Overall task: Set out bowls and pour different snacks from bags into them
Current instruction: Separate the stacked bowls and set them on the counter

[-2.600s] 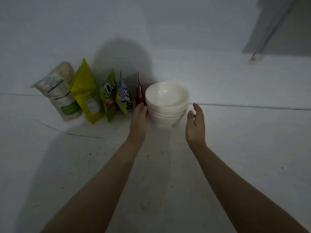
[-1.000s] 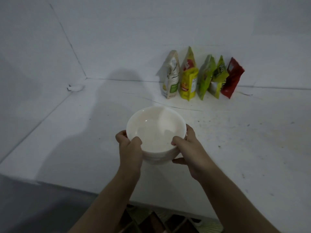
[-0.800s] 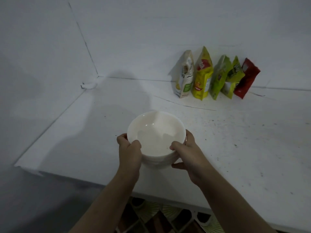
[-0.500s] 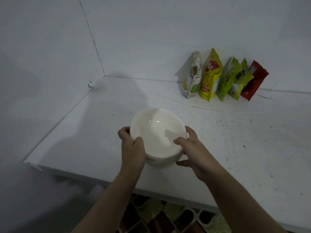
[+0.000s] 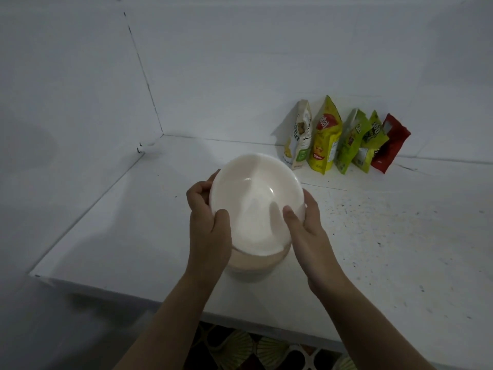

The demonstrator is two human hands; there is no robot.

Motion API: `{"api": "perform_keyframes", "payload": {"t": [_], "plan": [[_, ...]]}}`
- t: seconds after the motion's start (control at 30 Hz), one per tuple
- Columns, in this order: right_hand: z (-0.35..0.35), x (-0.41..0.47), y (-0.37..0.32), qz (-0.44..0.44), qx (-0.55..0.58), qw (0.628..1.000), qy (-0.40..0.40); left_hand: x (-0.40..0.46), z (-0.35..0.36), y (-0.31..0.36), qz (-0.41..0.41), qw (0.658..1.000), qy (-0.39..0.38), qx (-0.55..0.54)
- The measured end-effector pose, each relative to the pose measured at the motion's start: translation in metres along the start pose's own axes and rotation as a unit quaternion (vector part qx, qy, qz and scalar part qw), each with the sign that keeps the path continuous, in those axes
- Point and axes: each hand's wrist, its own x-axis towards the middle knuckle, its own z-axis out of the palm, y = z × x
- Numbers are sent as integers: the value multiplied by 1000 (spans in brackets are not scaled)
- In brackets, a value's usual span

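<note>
Starting at the far left of the frame, I see only the white side wall [image 5: 66,102] meeting the back wall at a corner seam in the upper left, with a small white fitting [image 5: 145,148] sitting where the wall meets the counter [image 5: 120,222]. The counter's near edge runs across the lower left, and below it I can make out a patterned floor [image 5: 240,348] at the bottom centre.

Moving toward the middle, my left hand [image 5: 206,222] is closed on the left rim of the top bowl [image 5: 253,201], thumb hooked over the near edge and fingers wrapped behind. That white bowl is tilted, its near side lifted off the stack of bowls [image 5: 256,263] beneath it; the stack rests on the counter close to its front edge, in the centre of the frame. My right hand [image 5: 306,231] grips the opposite side, thumb pressed inside the rim, fingers curled around the outside. I cannot tell how many bowls lie underneath.

Further right and higher, five snack bags lean against the back wall in a tight row: a white bag [image 5: 298,137], a yellow bag [image 5: 325,137], a green bag [image 5: 350,141], a second green bag [image 5: 373,141] and a red bag [image 5: 390,144] at the right end. They are well apart from the bowls. The counter's right side is speckled with dark flecks.
</note>
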Motion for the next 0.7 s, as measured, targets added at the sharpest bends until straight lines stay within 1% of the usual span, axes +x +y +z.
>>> {"api": "perform_keyframes", "payload": {"t": [0.13,0.23,0.3,0.37,0.47,0.6,0.7], "plan": [[-9,3,-12,-76,49,994,68,1,11,23,30,995,-17,-91],[-28,4,-23,-115,45,987,106,2,29,34,17,986,-31,-163],[-47,5,-28,-121,51,983,127,2,46,37,-22,977,-50,-208],[-69,3,-30,-119,55,981,146,-2,66,39,-79,965,-76,-239],[-107,0,-30,-115,38,976,181,-11,102,42,-155,936,-128,-291],[-166,0,-26,-107,-6,968,225,-29,164,43,-250,919,-144,-269],[-219,4,-21,-95,-45,961,255,-52,216,42,-322,892,-171,-268]]}}
